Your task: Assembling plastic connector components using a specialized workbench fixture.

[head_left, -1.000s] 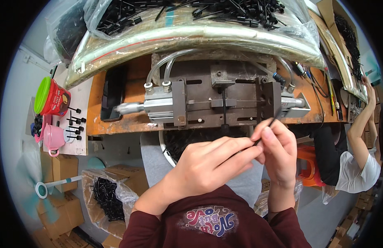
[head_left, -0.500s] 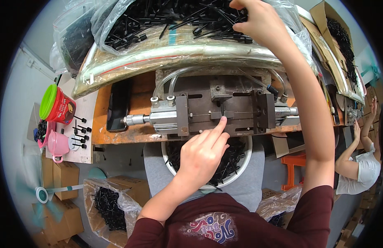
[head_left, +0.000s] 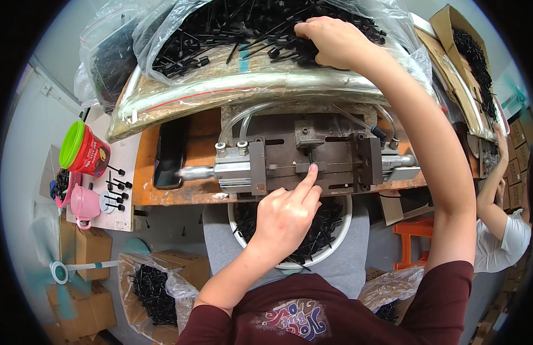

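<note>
Since the previous frame, the right hand [head_left: 335,43] has moved left into the heap of thin black stemmed pieces [head_left: 220,37]; its fingers bend, but whether they pinch one I cannot tell. The left hand [head_left: 286,214] stays open, its straight index finger touching near the slim black rod [head_left: 312,155] set in the dark, slab-like metal fixture [head_left: 282,152]. Glossy clear tubes [head_left: 235,122] arc behind; crinkled transparent film [head_left: 144,52] edges the heap.

Heaped black parts [head_left: 260,31], seemingly tangled
</note>
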Motion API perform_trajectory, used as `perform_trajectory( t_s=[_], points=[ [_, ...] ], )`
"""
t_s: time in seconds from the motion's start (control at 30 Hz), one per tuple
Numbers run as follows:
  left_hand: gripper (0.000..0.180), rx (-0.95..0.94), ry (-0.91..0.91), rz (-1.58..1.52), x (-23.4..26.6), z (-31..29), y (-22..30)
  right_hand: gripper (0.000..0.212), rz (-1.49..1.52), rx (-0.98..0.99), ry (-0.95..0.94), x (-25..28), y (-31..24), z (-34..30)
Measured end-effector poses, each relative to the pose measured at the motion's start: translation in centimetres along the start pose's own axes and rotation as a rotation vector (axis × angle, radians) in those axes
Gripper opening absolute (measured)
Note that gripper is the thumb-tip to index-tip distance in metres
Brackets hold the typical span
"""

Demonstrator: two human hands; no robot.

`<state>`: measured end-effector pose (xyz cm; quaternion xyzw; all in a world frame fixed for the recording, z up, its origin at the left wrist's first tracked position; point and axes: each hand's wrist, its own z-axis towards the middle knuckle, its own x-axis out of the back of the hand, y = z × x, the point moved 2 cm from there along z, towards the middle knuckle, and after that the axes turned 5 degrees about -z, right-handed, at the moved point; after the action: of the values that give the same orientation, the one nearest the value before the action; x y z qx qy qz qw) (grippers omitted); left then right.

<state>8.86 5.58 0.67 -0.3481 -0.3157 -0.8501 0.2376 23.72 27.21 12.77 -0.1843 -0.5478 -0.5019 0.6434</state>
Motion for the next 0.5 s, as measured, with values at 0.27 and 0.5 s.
perform_trajectory(
  t_s=[0.27, 0.5],
  points=[
    [0.024, -0.003, -0.012, -0.007, 0.0, -0.1, -0.1, 0.031, 0.116, 0.184, 0.124, 0.9, -0.7, -1.2],
    [0.025, 0.029, -0.030, -0.190, 1.1, -0.4, 0.0, 0.029, 0.074, 0.224, 0.154, 0.8, -2.4, 0.0]
  ],
)
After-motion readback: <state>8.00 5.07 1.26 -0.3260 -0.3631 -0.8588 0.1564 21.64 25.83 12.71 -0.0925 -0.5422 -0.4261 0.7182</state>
